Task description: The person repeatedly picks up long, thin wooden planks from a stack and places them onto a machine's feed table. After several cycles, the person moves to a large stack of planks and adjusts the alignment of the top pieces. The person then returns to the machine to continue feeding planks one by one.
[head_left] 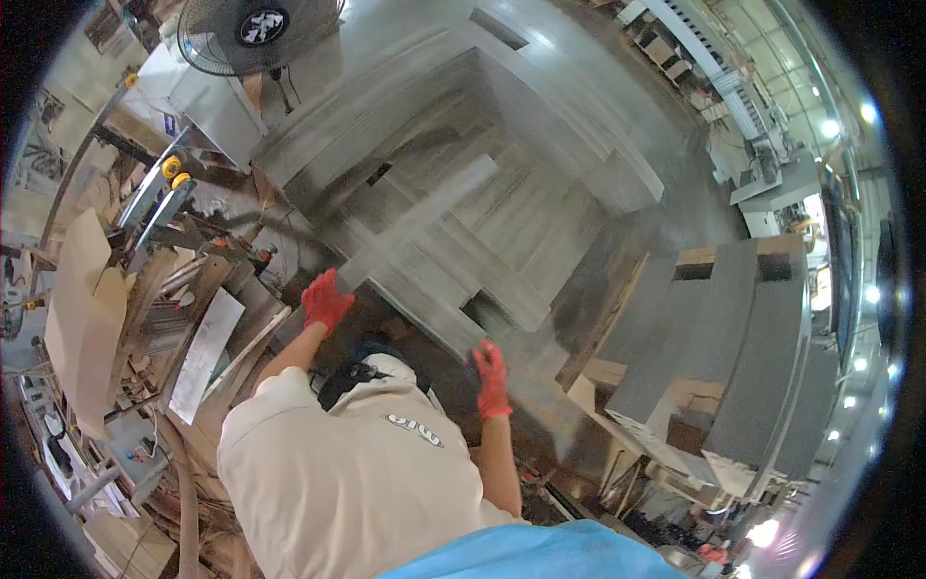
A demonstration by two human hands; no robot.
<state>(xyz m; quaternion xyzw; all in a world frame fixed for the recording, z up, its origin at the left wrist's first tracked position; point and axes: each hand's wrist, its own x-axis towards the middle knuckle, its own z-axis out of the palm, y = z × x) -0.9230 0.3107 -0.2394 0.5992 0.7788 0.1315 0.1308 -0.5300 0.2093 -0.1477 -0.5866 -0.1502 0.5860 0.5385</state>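
My left hand [326, 301], in a red glove, is raised with fingers apart near the close end of a long grey strip [424, 214]. No grip on the strip shows. The strip lies slantwise across a grey board structure [526, 301] with rectangular openings. My right hand [490, 378], also red-gloved, is held up to the right of my body by the structure's near edge. Its fingers are slightly bent and look apart, and I see nothing held in them. Contact with the edge cannot be made out.
A stack of grey panels with cutouts [728, 333] stands at right. At left are a cluttered wooden rack [145, 318] and a white sheet [207, 352]. A black fan [253, 34] stands at the far left, before a white cabinet [207, 111]. Blue cloth [550, 555] covers the lower edge.
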